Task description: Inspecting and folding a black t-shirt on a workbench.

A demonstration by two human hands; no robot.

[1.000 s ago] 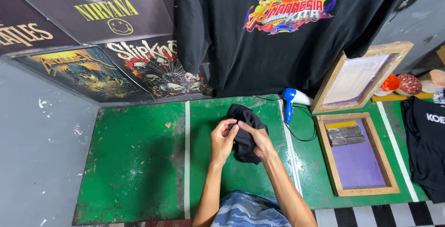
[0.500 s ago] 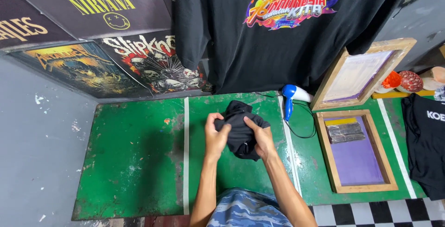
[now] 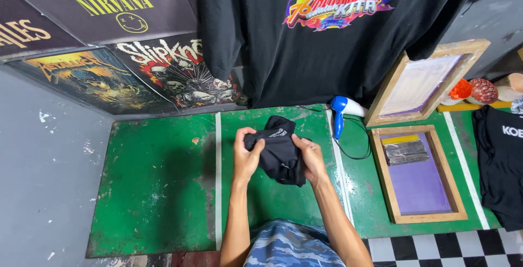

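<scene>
A person's two bare arms reach forward over a worn green tabletop marked with white lines. Between the hands is a bunched black garment, lifted just above the tabletop near its middle. The left hand grips the garment's upper left edge, fingers curled closed over the fabric. The right hand clasps the garment's right side, fingers tucked under the cloth, so most of the bundle hangs between and slightly below the two hands. A small pale label shows on the fabric near the top.

To the right of the hands, well apart, a blue and white hair dryer lies on the tabletop with its black cord looping beside it. Further right, a wooden printing frame with a purple mesh lies flat, and a second wooden frame leans tilted behind it. A black shirt with a bright multicoloured print hangs on the wall straight ahead, and dark band posters cover the wall to the left. Another black garment lies at the far right edge.
</scene>
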